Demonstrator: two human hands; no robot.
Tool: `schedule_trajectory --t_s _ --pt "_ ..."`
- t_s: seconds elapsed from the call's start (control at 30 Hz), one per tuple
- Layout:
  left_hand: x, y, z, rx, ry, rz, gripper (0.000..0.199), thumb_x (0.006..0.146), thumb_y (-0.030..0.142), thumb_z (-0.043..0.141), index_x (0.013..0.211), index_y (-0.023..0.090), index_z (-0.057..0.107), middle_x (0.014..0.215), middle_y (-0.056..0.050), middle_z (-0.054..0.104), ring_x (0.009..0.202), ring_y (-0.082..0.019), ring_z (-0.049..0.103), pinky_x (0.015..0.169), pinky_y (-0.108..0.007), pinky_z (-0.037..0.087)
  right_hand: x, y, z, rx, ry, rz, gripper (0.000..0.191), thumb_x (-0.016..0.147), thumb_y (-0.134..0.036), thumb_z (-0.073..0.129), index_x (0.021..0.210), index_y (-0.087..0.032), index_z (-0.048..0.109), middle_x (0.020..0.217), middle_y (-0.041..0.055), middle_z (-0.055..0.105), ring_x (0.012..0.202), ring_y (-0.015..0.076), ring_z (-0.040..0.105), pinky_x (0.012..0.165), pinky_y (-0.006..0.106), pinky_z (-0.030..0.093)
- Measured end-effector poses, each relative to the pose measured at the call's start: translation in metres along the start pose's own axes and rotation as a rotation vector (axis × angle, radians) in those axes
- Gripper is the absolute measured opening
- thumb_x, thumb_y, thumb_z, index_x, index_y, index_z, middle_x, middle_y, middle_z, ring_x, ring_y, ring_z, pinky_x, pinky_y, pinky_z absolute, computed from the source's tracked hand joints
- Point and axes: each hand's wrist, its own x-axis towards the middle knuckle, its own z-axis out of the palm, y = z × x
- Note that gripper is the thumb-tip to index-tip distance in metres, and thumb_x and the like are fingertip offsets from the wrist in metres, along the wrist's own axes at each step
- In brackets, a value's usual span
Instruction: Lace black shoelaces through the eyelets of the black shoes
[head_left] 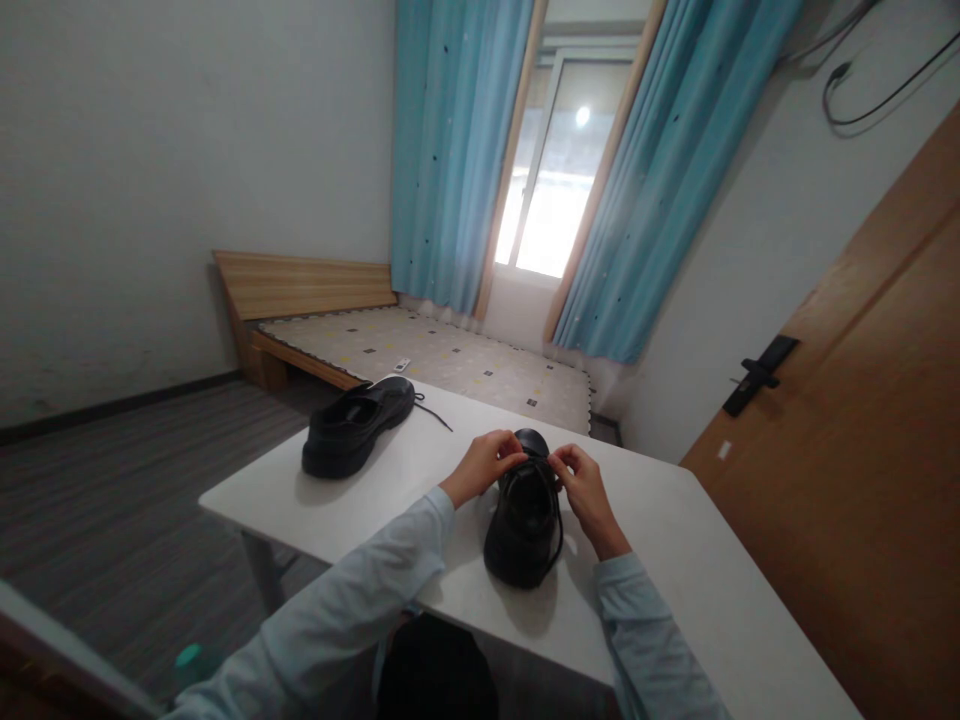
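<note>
A black lace-up shoe (517, 540) stands on the white table with its heel towards me and its toe pointing away. My left hand (491, 460) is at the left side of the lacing, thumb and fingers pinched together on the shoelace. On the other side, my right hand (581, 480) pinches the lace near the top of the shoe's opening. One dark loop of lace (559, 535) hangs down along the right side of the shoe. A second black shoe (352, 430) lies to the left, untouched, its loose lace (435, 410) trailing on the table.
The white table (660, 540) reaches close to a wooden door (847, 450) on the right. Behind it is a bed (450, 350) with a patterned mattress, below a window with blue curtains (465, 150). A green-capped object (189, 660) shows at lower left.
</note>
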Motion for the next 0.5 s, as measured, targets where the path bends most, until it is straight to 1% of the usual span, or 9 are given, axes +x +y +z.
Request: schedule_trajectory --t_s 0.13,0.23,0.37,0.5 --pt "-0.001 0.004 -0.001 0.001 -0.001 0.000 0.023 0.080 0.038 0.059 0.081 0.016 0.062 0.079 -0.001 0.063 0.070 -0.013 0.056 0.066 -0.024 0.044 -0.002 -0.005 -0.004 0.153 -0.087 0.084 0.028 0.067 -0.040 0.072 0.076 -0.019 0.056 0.070 -0.0008 0.056 0.061 0.0131 0.052 0.045 0.022 0.040" --pt "-0.001 0.008 -0.003 0.008 -0.020 0.031 0.029 0.079 0.045 0.059 0.084 0.017 0.063 0.081 -0.002 0.061 0.074 -0.014 0.056 0.070 -0.026 0.044 -0.003 -0.006 -0.005 0.248 -0.116 0.144 0.034 0.061 -0.035 0.077 0.083 -0.020 0.056 0.076 0.0000 0.060 0.061 0.0124 0.054 0.044 0.020 0.040" --pt "-0.003 0.012 -0.005 0.055 -0.060 0.122 0.038 0.069 0.048 0.068 0.092 0.018 0.063 0.090 -0.005 0.059 0.089 -0.019 0.054 0.082 -0.032 0.043 -0.002 -0.005 -0.004 0.308 -0.090 0.182 0.035 0.059 -0.033 0.078 0.082 -0.020 0.056 0.073 -0.0016 0.060 0.051 0.0087 0.050 0.038 0.018 0.037" --pt "-0.004 0.012 -0.005 0.083 -0.088 0.135 0.042 0.065 0.041 0.073 0.098 0.019 0.062 0.099 -0.007 0.056 0.102 -0.023 0.049 0.092 -0.037 0.039 -0.002 -0.003 -0.003 0.322 -0.043 0.133 0.030 0.061 -0.031 0.077 0.075 -0.020 0.054 0.070 -0.0031 0.059 0.046 0.0069 0.048 0.034 0.017 0.035"
